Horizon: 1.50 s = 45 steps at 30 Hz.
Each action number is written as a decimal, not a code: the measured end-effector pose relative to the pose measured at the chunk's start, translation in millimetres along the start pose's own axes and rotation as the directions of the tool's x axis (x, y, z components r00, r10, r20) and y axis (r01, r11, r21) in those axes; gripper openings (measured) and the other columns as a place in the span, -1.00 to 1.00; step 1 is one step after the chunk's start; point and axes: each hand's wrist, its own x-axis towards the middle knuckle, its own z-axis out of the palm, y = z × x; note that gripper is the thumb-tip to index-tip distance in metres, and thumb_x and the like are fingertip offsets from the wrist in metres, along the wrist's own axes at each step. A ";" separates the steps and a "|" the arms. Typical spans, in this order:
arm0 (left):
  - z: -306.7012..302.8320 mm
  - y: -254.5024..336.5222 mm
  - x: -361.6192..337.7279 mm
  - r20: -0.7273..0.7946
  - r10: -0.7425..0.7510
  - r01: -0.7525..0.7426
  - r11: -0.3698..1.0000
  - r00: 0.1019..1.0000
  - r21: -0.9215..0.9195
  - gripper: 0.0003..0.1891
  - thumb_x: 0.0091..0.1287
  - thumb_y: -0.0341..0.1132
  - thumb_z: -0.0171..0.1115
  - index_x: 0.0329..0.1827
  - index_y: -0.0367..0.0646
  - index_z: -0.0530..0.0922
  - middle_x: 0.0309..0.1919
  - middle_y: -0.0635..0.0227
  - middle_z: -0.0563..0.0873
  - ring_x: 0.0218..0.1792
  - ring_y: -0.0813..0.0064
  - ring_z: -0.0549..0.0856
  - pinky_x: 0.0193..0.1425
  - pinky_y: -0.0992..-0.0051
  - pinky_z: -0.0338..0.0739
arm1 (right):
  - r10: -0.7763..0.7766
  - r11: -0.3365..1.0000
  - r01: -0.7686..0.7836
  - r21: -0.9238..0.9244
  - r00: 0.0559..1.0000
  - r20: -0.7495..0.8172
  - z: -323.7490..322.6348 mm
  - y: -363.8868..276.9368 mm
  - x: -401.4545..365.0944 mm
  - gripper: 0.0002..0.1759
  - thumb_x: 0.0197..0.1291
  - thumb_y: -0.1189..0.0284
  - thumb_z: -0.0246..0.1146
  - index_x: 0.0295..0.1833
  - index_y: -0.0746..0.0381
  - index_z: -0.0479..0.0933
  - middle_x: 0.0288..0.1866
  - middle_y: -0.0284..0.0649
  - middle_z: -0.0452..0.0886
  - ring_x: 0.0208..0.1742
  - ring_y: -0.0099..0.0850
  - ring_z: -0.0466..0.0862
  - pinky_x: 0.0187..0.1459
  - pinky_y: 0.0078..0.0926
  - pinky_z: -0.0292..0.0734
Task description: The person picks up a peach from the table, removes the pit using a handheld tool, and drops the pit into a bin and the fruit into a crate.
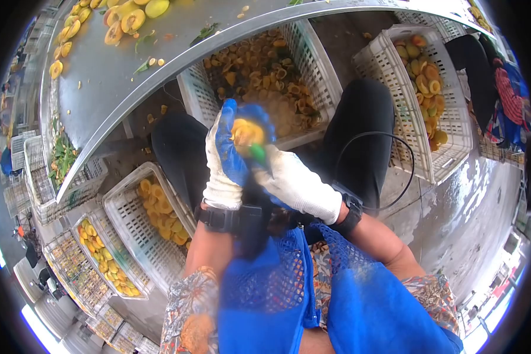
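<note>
My left hand (pixel 223 150), in a white glove with blue coated palm and fingers, is curled around a yellow peach (pixel 247 133) with its cut, orange flesh showing. Against it, my right hand (pixel 292 180), gloved the same way, grips a small green-handled tool (pixel 258 153); motion blurs it and its working end cannot be made out. Both hands meet above my lap. Just beyond them, a white plastic crate (pixel 330 76) between my knees holds many brownish-orange fruit pieces (pixel 271 74).
A metal table (pixel 177 35) with peach halves (pixel 133 21) and leaves curves across the front left. Crates of peaches stand right (pixel 389 100) and left (pixel 127 203). A black cable (pixel 408 154) loops beside my right knee. Another person (pixel 507 94) sits at far right.
</note>
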 end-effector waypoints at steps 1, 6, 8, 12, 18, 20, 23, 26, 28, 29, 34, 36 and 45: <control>-4.0 -3.2 0.8 -0.006 -0.025 0.024 0.999 1.000 -0.020 -0.54 0.50 0.02 0.08 -0.12 -0.30 0.62 -0.31 0.12 0.73 -0.32 0.23 0.74 -0.15 0.29 0.70 | 0.017 1.000 -0.017 -0.004 1.000 0.026 1.0 1.7 0.3 -0.66 0.34 0.27 0.20 -0.11 0.40 0.44 -0.40 0.16 0.62 -0.34 0.09 0.67 -0.33 -0.03 0.50; -3.6 5.0 -2.2 0.062 -0.131 0.137 0.984 0.989 -0.112 -0.53 0.48 0.02 0.12 -0.12 -0.33 0.63 -0.32 0.12 0.74 -0.32 0.25 0.74 -0.15 0.31 0.69 | -0.003 0.985 -0.017 0.172 0.993 0.119 9.0 18.2 7.3 -0.66 0.37 0.25 0.18 -0.12 0.37 0.47 -0.48 -0.04 0.60 -0.48 -0.20 0.64 -0.42 -0.22 0.49; -5.8 11.7 -3.8 0.125 -0.124 0.110 0.987 0.984 0.113 -0.53 0.48 0.01 0.13 -0.15 -0.34 0.64 -0.34 0.12 0.74 -0.33 0.26 0.74 -0.15 0.31 0.69 | 0.039 0.901 -0.134 0.412 0.972 0.230 9.9 23.0 3.1 -0.66 0.40 0.21 0.18 -0.13 0.33 0.49 -0.53 -0.21 0.54 -0.58 -0.39 0.57 -0.51 -0.39 0.43; -10.8 16.1 0.5 0.201 -0.216 0.184 0.969 0.956 0.164 -0.52 0.49 0.01 0.11 -0.21 -0.33 0.65 -0.38 0.13 0.73 -0.32 0.27 0.74 -0.13 0.30 0.69 | 0.102 0.465 -0.505 0.727 0.847 0.523 -13.3 0.2 -10.8 -0.65 0.43 0.16 0.20 -0.14 0.28 0.52 -0.55 -0.47 0.40 -0.65 -0.69 0.38 -0.62 -0.70 0.26; 2.6 15.8 -7.7 0.125 0.041 -0.048 0.997 0.991 0.059 -0.48 0.50 0.08 0.09 -0.18 -0.31 0.63 -0.39 0.13 0.71 -0.33 0.24 0.73 -0.16 0.31 0.68 | 0.041 0.302 -0.547 0.781 0.826 0.562 -9.1 -1.7 -5.3 -0.61 0.42 0.13 0.22 -0.14 0.30 0.51 -0.54 -0.47 0.40 -0.65 -0.71 0.37 -0.63 -0.74 0.26; -1.1 22.2 -12.4 0.151 -0.028 0.004 0.988 0.988 0.157 -0.48 0.49 0.08 0.09 -0.21 -0.31 0.63 -0.41 0.14 0.70 -0.37 0.25 0.73 -0.20 0.31 0.68 | 0.091 0.404 -0.542 0.737 0.825 0.558 -6.1 -5.7 -8.6 -0.61 0.42 0.13 0.21 -0.15 0.30 0.50 -0.54 -0.46 0.40 -0.65 -0.71 0.38 -0.63 -0.74 0.25; -3.0 26.2 -12.2 0.183 -0.162 0.120 0.968 0.970 0.220 -0.49 0.48 0.06 0.13 -0.29 -0.31 0.64 -0.43 0.15 0.70 -0.45 0.28 0.72 -0.29 0.34 0.67 | 0.109 0.529 -0.481 0.699 0.856 0.506 -2.9 -3.9 -13.3 -0.61 0.43 0.14 0.20 -0.15 0.30 0.50 -0.54 -0.46 0.39 -0.65 -0.72 0.37 -0.63 -0.74 0.25; -0.3 28.1 -5.1 0.215 -0.206 0.155 0.960 0.955 0.234 -0.50 0.47 0.05 0.16 -0.28 -0.33 0.64 -0.43 0.14 0.71 -0.45 0.28 0.71 -0.31 0.34 0.65 | 0.037 0.310 -0.576 0.757 0.803 0.595 -9.0 -1.8 -13.9 -0.63 0.45 0.16 0.17 -0.14 0.31 0.49 -0.54 -0.47 0.39 -0.66 -0.72 0.35 -0.64 -0.72 0.24; -1.3 26.0 -7.2 0.198 -0.239 0.197 0.958 0.951 0.211 -0.50 0.48 0.05 0.15 -0.29 -0.32 0.63 -0.44 0.15 0.70 -0.45 0.28 0.71 -0.31 0.33 0.65 | 0.041 0.266 -0.578 0.771 0.806 0.590 -7.4 -3.1 -16.5 -0.63 0.45 0.16 0.17 -0.13 0.31 0.48 -0.53 -0.48 0.39 -0.66 -0.72 0.35 -0.64 -0.71 0.23; 0.6 28.5 -2.2 0.201 -0.226 0.187 0.962 0.953 0.197 -0.49 0.48 0.06 0.15 -0.29 -0.32 0.63 -0.44 0.15 0.70 -0.45 0.28 0.71 -0.31 0.33 0.65 | 0.140 0.352 -0.574 0.740 0.814 0.564 -7.0 -11.2 -15.6 -0.63 0.45 0.15 0.17 -0.12 0.30 0.48 -0.53 -0.49 0.38 -0.66 -0.73 0.35 -0.63 -0.72 0.23; -0.4 26.2 -2.3 0.279 -0.220 0.089 0.905 0.935 0.417 -0.44 0.48 0.09 0.14 -0.41 -0.31 0.65 -0.54 0.21 0.70 -0.50 0.46 0.67 -0.34 0.48 0.54 | 0.101 0.412 -0.598 0.687 0.780 0.618 -4.3 7.6 -13.2 -0.65 0.47 0.15 0.16 -0.14 0.25 0.45 -0.56 -0.49 0.37 -0.70 -0.71 0.32 -0.65 -0.68 0.20; 7.9 37.7 -3.0 0.254 -0.237 0.095 0.879 0.938 0.466 -0.44 0.48 0.09 0.14 -0.40 -0.32 0.65 -0.53 0.21 0.71 -0.48 0.42 0.69 -0.32 0.48 0.57 | 0.013 0.105 -0.723 0.683 0.688 0.726 -7.6 2.9 -13.3 -0.67 0.47 0.15 0.15 -0.15 0.23 0.42 -0.58 -0.51 0.34 -0.71 -0.72 0.29 -0.67 -0.68 0.16; 21.8 25.6 -1.0 0.152 -0.072 0.029 0.964 0.986 0.265 -0.48 0.49 0.07 0.12 -0.35 -0.30 0.64 -0.51 0.21 0.70 -0.50 0.42 0.68 -0.40 0.48 0.56 | -0.042 -0.012 -0.671 0.741 0.741 0.671 -8.5 0.0 -13.1 -0.70 0.49 0.14 0.12 -0.14 0.17 0.43 -0.59 -0.58 0.29 -0.71 -0.75 0.22 -0.61 -0.70 0.15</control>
